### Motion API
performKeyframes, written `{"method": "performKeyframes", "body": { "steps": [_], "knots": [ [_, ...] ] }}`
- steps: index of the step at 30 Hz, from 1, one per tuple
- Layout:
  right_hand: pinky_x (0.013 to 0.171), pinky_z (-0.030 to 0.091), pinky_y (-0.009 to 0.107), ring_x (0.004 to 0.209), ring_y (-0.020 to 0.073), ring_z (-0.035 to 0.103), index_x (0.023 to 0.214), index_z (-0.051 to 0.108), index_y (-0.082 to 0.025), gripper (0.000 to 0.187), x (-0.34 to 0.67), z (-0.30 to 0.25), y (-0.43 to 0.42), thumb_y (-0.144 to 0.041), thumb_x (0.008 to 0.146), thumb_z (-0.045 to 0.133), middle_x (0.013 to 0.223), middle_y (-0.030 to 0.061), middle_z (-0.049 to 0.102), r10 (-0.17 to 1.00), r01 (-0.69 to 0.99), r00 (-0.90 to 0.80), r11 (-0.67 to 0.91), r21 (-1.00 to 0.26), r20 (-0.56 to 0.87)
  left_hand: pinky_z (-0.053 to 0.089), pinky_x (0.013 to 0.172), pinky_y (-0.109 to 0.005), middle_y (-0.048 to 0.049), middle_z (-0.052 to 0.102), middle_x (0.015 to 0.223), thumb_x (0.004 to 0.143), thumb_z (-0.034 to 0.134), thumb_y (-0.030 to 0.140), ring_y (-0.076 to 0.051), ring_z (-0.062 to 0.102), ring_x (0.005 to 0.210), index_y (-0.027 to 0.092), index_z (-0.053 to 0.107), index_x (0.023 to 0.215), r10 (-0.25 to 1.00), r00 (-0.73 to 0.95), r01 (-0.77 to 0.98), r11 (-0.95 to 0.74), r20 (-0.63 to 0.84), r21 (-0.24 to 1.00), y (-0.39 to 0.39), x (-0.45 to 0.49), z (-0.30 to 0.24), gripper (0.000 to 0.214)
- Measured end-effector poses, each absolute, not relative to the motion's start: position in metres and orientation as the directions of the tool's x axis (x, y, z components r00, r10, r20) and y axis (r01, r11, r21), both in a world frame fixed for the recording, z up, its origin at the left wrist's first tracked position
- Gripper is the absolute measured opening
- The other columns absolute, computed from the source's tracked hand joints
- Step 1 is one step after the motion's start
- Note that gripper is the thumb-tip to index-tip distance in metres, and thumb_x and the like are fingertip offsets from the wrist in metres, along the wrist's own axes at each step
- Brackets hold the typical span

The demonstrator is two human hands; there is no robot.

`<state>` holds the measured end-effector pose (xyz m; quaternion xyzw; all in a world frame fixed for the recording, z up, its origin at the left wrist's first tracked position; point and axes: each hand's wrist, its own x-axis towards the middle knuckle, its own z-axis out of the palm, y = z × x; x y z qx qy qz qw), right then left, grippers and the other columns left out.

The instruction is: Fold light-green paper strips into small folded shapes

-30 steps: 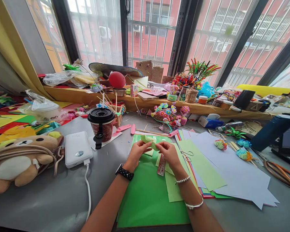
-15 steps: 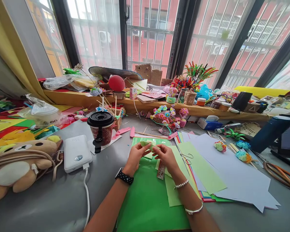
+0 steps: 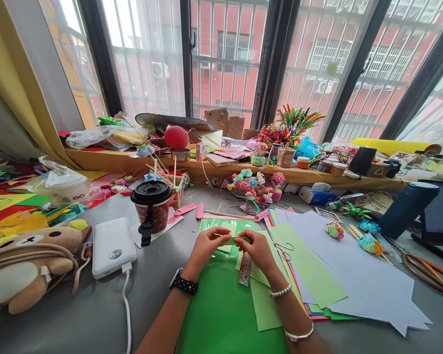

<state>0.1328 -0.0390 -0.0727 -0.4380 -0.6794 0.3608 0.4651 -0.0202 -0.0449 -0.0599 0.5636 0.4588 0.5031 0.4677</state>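
Observation:
My left hand (image 3: pixel 205 246) and my right hand (image 3: pixel 257 248) meet over a bright green sheet (image 3: pixel 221 309) on the grey table. Both pinch a small folded piece of light green paper (image 3: pixel 232 240), held flat between the fingertips. A black watch sits on my left wrist, and two bracelets circle my right forearm. A small patterned strip (image 3: pixel 244 268) lies just under my right hand. Light green sheets (image 3: pixel 306 263) and small scissors (image 3: pixel 285 249) lie to the right of that hand.
A lidded coffee cup (image 3: pixel 151 205) and a white power bank (image 3: pixel 112 247) with its cable stand at the left, beside a plush bear bag (image 3: pixel 29 260). White paper (image 3: pixel 358 275) spreads to the right. Paper flowers (image 3: pixel 253 184) and craft clutter fill the windowsill (image 3: pixel 206 167). A dark blue bottle (image 3: pixel 406 209) lies far right.
The paper piece has been pressed flatter between my fingers, and both hands sit a little lower in view. The camera tilted upward slightly.

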Motion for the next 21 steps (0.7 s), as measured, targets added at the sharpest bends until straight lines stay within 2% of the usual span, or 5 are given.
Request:
{"method": "performKeyframes", "body": {
  "steps": [3, 8, 21],
  "knots": [
    [0.047, 0.044, 0.023, 0.046, 0.0131, 0.055, 0.065, 0.059, -0.017, 0.016, 0.1315, -0.0731, -0.0400, -0.032, 0.068, 0.056, 0.053, 0.0006, 0.059, 0.918, 0.293, -0.214, 0.387, -0.874, 0.334, 0.043, 0.058, -0.023, -0.0038, 0.064, 0.066, 0.059, 0.062, 0.034, -0.016, 0.056, 0.063, 0.016, 0.065, 0.066, 0.977, 0.119, 0.147, -0.192, 0.175, 0.970, -0.0460, -0.0190, -0.0602, 0.019],
    [0.048, 0.044, 0.023, 0.046, 0.0130, 0.055, 0.065, 0.060, -0.017, 0.013, 0.1314, -0.0735, -0.0403, -0.029, 0.068, 0.056, 0.053, 0.0003, 0.059, 0.912, 0.310, -0.217, 0.402, -0.862, 0.348, 0.043, 0.056, -0.022, -0.0036, 0.064, 0.066, 0.058, 0.061, 0.034, -0.016, 0.056, 0.061, 0.017, 0.066, 0.067, 0.979, 0.128, 0.143, -0.174, 0.156, 0.974, -0.0468, -0.0179, -0.0596, 0.020],
    [0.043, 0.042, 0.023, 0.042, 0.0120, 0.053, 0.061, 0.060, -0.016, 0.018, 0.1335, -0.0700, -0.0377, -0.034, 0.062, 0.060, 0.050, 0.0000, 0.057, 0.939, 0.151, -0.199, 0.312, -0.938, 0.280, 0.038, 0.051, -0.020, -0.0005, 0.062, 0.057, 0.059, 0.059, 0.032, -0.013, 0.051, 0.054, 0.019, 0.066, 0.058, 0.972, 0.061, 0.211, -0.236, 0.228, 0.949, -0.0464, -0.0164, -0.0578, 0.015]
  ]
}}
